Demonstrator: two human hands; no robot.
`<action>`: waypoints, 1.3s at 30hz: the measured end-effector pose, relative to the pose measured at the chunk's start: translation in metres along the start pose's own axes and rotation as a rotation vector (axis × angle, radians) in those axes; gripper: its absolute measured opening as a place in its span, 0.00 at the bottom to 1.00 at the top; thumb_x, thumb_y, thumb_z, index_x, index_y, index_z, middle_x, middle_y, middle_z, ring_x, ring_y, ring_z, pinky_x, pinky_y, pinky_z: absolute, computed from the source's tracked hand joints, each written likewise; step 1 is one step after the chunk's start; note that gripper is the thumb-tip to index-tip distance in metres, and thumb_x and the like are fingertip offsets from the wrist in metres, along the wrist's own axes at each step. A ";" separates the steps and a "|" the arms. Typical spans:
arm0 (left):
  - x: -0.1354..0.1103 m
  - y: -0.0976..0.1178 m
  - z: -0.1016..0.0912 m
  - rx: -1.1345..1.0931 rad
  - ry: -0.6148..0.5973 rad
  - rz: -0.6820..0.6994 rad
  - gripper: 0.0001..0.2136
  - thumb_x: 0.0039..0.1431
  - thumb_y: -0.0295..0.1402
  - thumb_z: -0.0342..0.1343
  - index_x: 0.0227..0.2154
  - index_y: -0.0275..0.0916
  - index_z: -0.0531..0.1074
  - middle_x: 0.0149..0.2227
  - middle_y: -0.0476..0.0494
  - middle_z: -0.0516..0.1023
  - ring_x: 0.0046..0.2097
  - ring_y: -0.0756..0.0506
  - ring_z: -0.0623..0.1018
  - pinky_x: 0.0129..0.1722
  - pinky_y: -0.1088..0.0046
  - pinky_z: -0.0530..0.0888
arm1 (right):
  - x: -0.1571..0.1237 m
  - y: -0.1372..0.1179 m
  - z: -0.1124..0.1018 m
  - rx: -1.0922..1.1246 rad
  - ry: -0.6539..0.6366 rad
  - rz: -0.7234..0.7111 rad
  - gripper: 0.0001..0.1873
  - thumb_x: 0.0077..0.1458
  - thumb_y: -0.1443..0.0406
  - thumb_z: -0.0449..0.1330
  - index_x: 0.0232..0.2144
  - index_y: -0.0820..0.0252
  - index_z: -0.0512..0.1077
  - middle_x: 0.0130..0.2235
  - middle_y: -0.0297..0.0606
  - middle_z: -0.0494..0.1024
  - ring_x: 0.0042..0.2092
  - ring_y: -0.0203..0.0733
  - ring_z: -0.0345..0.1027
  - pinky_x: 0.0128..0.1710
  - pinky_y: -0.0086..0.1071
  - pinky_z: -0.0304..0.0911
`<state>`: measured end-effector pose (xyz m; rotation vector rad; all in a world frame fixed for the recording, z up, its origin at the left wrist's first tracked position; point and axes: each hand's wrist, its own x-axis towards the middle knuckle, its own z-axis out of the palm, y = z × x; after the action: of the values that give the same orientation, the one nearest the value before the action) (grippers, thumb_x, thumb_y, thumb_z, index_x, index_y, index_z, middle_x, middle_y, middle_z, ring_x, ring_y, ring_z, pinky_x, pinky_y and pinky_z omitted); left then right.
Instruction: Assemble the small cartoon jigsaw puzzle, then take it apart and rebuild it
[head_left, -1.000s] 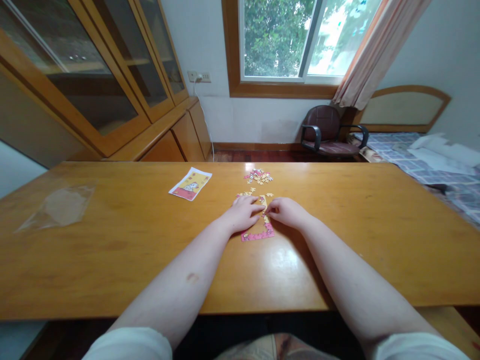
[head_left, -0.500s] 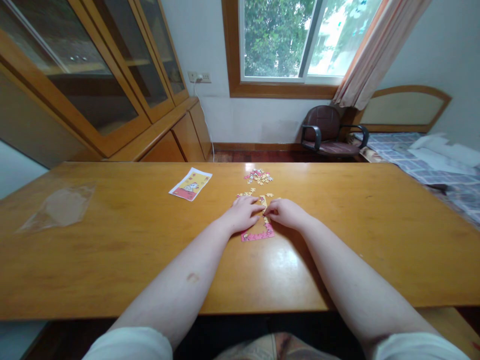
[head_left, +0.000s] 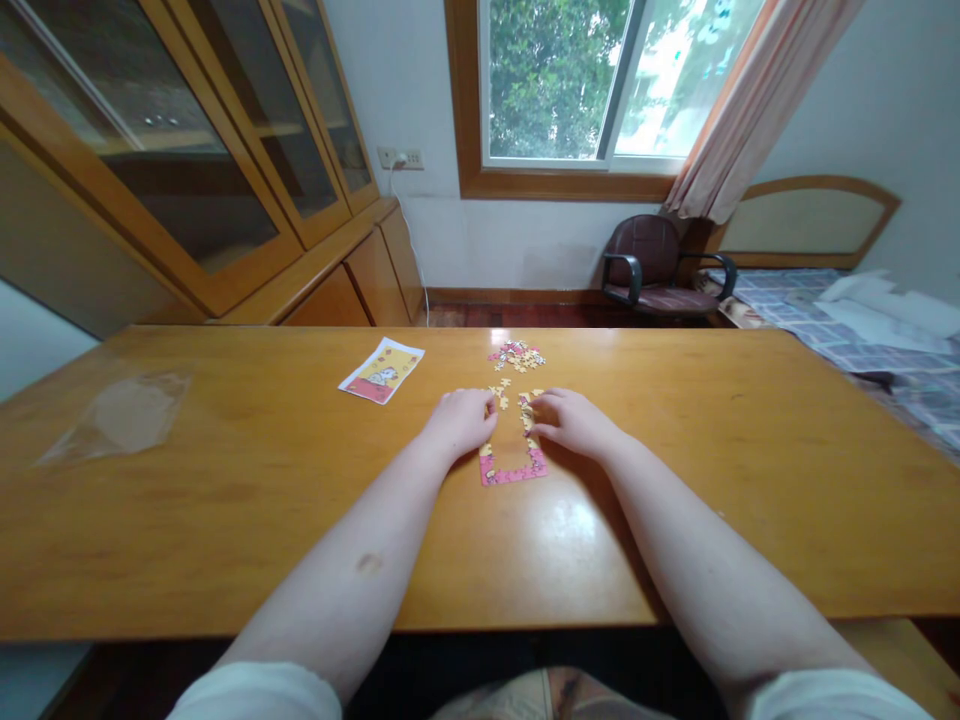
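A partly joined jigsaw puzzle border (head_left: 515, 474) lies on the table, with a pink lower edge and yellow sides. My left hand (head_left: 466, 420) rests over its left side, fingers loosely bent and covering part of that strip. At the right side, my right hand (head_left: 571, 422) has thumb and forefinger apart, its fingertips at the edge of the joined pieces. Nothing shows between the fingers of either hand. Several loose yellow puzzle pieces (head_left: 503, 392) lie just beyond the border. Farther back is a heap of mixed puzzle pieces (head_left: 517, 355).
A picture card (head_left: 382, 371) in yellow and red lies left of the heap on the wooden table (head_left: 300, 520). A clear plastic bag (head_left: 124, 415) is at the far left. Beyond the table stand a glass-door cabinet (head_left: 300, 235) and an office chair (head_left: 652, 265).
My left hand has moved left, from inside the border to its left side, uncovering the middle. My right hand's fingers have spread apart and shifted slightly right.
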<state>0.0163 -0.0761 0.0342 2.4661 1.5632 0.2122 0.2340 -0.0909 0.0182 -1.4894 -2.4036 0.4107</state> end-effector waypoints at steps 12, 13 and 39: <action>-0.005 -0.006 -0.007 -0.018 -0.318 0.013 0.18 0.39 0.44 0.62 0.36 0.44 0.71 0.38 0.49 0.78 0.38 0.44 0.76 0.33 0.73 0.69 | -0.006 -0.005 -0.004 -0.099 -0.154 -0.047 0.40 0.38 0.47 0.68 0.53 0.53 0.70 0.60 0.41 0.65 0.53 0.57 0.61 0.51 0.49 0.55; -0.006 -0.006 -0.007 -0.015 -0.322 0.010 0.18 0.40 0.44 0.62 0.35 0.44 0.71 0.38 0.49 0.79 0.38 0.44 0.76 0.33 0.73 0.69 | -0.007 -0.005 -0.004 -0.106 -0.153 -0.046 0.38 0.38 0.47 0.68 0.52 0.53 0.70 0.60 0.41 0.66 0.52 0.57 0.62 0.51 0.49 0.55; -0.003 -0.003 0.002 0.028 -0.088 0.007 0.19 0.56 0.42 0.52 0.50 0.47 0.70 0.49 0.44 0.77 0.48 0.40 0.76 0.45 0.67 0.71 | -0.008 -0.012 -0.008 -0.177 -0.066 -0.077 0.30 0.40 0.46 0.67 0.44 0.54 0.74 0.52 0.43 0.73 0.49 0.52 0.64 0.47 0.41 0.54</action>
<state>0.0132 -0.0777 0.0319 2.4662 1.5326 0.0822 0.2310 -0.1028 0.0295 -1.4688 -2.5987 0.2386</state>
